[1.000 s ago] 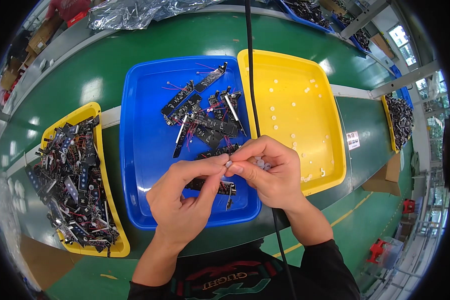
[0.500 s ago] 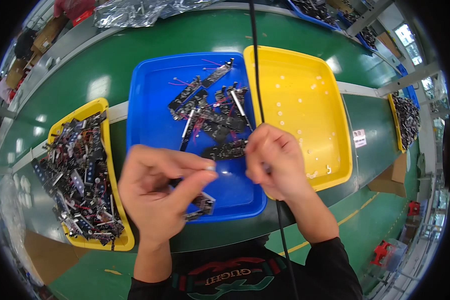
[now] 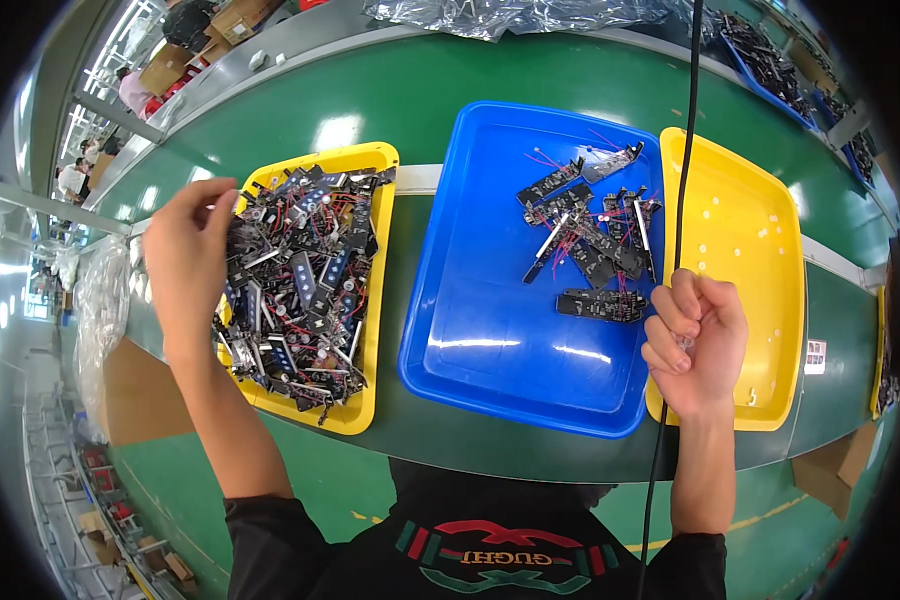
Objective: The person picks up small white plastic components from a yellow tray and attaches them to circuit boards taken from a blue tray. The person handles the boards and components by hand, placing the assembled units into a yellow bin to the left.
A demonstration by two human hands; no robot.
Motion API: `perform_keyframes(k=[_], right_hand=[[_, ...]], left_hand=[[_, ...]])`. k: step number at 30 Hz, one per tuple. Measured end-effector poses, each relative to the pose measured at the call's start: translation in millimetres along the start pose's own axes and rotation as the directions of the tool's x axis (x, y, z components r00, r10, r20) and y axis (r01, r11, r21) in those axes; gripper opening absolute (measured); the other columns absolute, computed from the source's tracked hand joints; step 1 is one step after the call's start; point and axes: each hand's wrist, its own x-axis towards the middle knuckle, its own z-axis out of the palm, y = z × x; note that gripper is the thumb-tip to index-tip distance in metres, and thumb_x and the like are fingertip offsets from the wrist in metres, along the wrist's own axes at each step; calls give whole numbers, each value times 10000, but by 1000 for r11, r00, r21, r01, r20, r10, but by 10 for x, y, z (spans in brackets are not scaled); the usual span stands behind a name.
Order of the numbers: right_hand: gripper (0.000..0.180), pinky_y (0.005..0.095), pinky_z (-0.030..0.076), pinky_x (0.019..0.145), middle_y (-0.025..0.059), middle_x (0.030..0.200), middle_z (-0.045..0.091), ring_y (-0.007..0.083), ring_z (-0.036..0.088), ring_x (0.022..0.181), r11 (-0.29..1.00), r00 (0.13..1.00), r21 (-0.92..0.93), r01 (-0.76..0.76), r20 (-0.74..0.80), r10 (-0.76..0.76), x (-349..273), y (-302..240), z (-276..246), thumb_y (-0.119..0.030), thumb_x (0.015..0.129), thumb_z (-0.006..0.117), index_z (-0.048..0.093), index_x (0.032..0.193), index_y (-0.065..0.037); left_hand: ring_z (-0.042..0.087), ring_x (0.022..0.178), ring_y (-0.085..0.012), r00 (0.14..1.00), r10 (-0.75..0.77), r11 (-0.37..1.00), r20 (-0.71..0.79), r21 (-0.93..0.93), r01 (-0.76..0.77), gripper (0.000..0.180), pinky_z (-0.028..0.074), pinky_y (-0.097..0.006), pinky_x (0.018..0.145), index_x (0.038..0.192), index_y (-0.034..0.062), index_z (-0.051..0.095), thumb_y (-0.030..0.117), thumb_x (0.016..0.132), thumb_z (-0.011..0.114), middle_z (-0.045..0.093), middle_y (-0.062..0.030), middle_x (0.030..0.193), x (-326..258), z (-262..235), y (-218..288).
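My left hand [image 3: 188, 262] is raised at the far left edge of the left yellow tray [image 3: 369, 385]. Its thumb and fingertips are drawn together, and whatever may be between them cannot be made out. That tray is heaped with black circuit boards [image 3: 305, 280] with red wires and silver strips. My right hand [image 3: 702, 342] is curled closed above the border between the blue tray [image 3: 500, 345] and the right yellow tray [image 3: 770, 340]. A small pale bit shows among its fingers, too small to name. Several wired circuit boards [image 3: 600, 250] lie in the blue tray's right half.
Small white round pieces [image 3: 707, 214] are scattered in the right yellow tray. A black cable [image 3: 687, 150] hangs down in front of the trays, close by my right hand. Clear plastic wrapping [image 3: 510, 14] lies at the back. Cardboard boxes [image 3: 145, 393] stand beside the green table.
My left hand has gone from above the blue tray to the left yellow tray; the circuit board under it no longer shows there. The view has turned left. My right hand stays closed.
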Motion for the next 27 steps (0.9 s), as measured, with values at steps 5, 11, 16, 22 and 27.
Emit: perform_keyframes(k=[5,11,16,22,27], right_hand=[[137,227,208,356,-11,573,338,73,273,379,995,997,-66,71,23,-69,-3,-10,-58,-92,853,385,514,848,-47],[370,204,240,392,41,656,474,64,305,401,975,993,-206,79,-71,-96,-34,24,29,-39,875,410,517,1220,39],[329,200,251,362,26,559,456,61,300,369,977,997,-204,67,59,-56,-52,-30,1,-174,971,402,530,1190,36],[476,219,261,356,-9,513,360,93,294,367,996,977,27,-89,197,82,-1,-51,-153,-351,973,320,568,1058,46],[362,213,286,359,59,626,475,108,339,396,998,985,-45,-43,165,50,-32,-70,-115,-149,858,373,538,1093,71]], left_hand=[[633,740,-287,996,-1,994,86,106,-8,210,470,-361,695,921,-1,684,191,860,623,670,-156,799,19,4,118],[579,823,-290,924,342,933,-169,180,-312,151,438,-367,757,952,41,664,135,838,639,656,-112,886,-295,28,569],[591,769,-293,901,377,906,216,-286,-311,148,462,-361,686,922,33,656,96,790,676,640,-119,824,-890,427,1207],[637,772,-282,873,417,891,253,-302,-338,337,494,-381,678,1138,54,562,86,815,655,649,-140,847,-867,1083,1649],[655,768,-290,858,312,913,408,-378,-153,436,506,-382,662,1214,33,495,13,804,643,653,-162,850,-810,1252,1676]])
